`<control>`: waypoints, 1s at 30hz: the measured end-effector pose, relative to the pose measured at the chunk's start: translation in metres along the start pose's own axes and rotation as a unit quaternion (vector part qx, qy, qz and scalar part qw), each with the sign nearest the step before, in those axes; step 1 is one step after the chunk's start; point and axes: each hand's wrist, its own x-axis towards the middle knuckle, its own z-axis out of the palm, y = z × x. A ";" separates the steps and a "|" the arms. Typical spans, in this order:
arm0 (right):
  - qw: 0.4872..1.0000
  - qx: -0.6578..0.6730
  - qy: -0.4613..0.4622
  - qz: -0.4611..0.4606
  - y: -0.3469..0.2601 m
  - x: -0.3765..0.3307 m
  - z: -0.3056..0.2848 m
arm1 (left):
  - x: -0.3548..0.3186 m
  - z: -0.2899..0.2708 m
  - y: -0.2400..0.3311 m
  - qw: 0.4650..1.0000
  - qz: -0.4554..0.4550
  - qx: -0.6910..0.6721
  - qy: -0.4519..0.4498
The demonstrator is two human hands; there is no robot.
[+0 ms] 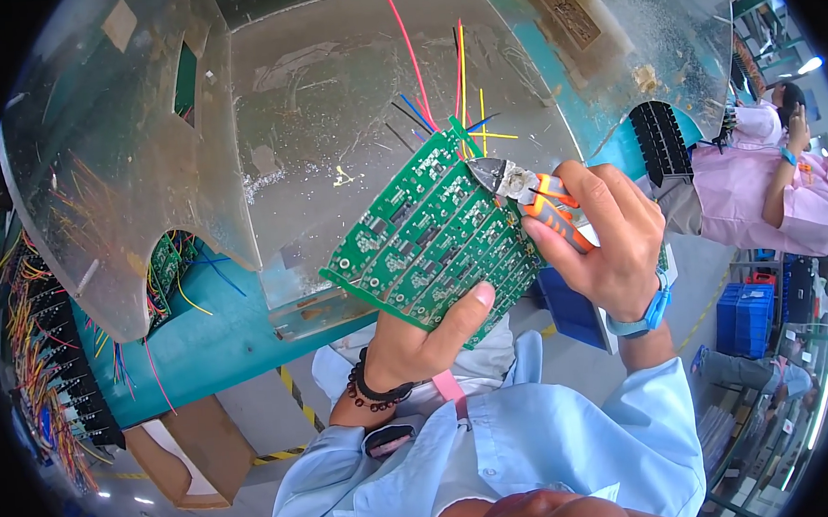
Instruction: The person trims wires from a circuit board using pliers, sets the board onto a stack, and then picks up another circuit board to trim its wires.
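A: What did the workshop look like?

B: A scratched clear shield (pixel 350 103) stood over a teal bench (pixel 203 340), with wired boards (pixel 54 362) racked at nine o'clock.

A: And the hands?

B: The left hand (pixel 418 342) pinched the green circuit board (pixel 431 234) at its six o'clock edge, thumb flat on top. The right hand (pixel 610 248), at three o'clock, squeezed orange-handled cutters (pixel 523 192), jaws at the board's top corner.

A: How far along?

B: Several coloured wires (pixel 452 88) remained uncut, I'd judge.
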 end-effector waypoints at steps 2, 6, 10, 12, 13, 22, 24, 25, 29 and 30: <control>1.000 0.006 0.002 0.001 0.001 -0.001 0.001 | -0.001 -0.001 0.002 1.000 -0.011 0.000 -0.001; 0.997 0.028 0.024 0.069 0.006 -0.007 0.002 | -0.003 -0.003 0.003 1.000 -0.012 0.010 -0.012; 0.998 0.035 0.036 0.026 0.007 -0.004 0.000 | -0.004 -0.004 0.004 1.000 -0.011 0.021 -0.019; 0.999 0.024 0.030 0.016 0.007 -0.003 -0.002 | -0.004 -0.004 0.004 0.999 -0.012 0.025 -0.020; 1.000 0.014 0.024 0.006 0.007 -0.002 -0.002 | -0.004 -0.004 0.003 1.000 -0.008 0.021 -0.018; 1.000 -0.007 0.018 0.002 0.002 -0.001 -0.002 | -0.004 0.000 0.001 1.000 -0.013 0.009 0.006; 1.000 -0.008 0.017 -0.001 0.002 -0.001 -0.002 | -0.004 0.000 0.000 1.000 -0.016 0.007 0.012; 1.000 -0.009 0.016 -0.003 0.002 -0.001 -0.001 | -0.005 0.001 0.000 1.000 -0.018 0.006 0.016; 1.000 -0.011 0.016 -0.002 0.002 -0.003 -0.002 | -0.006 0.002 -0.002 0.999 -0.023 0.001 0.028; 1.000 -0.011 0.016 -0.001 0.002 -0.003 -0.002 | -0.007 0.002 -0.002 0.999 -0.025 0.000 0.031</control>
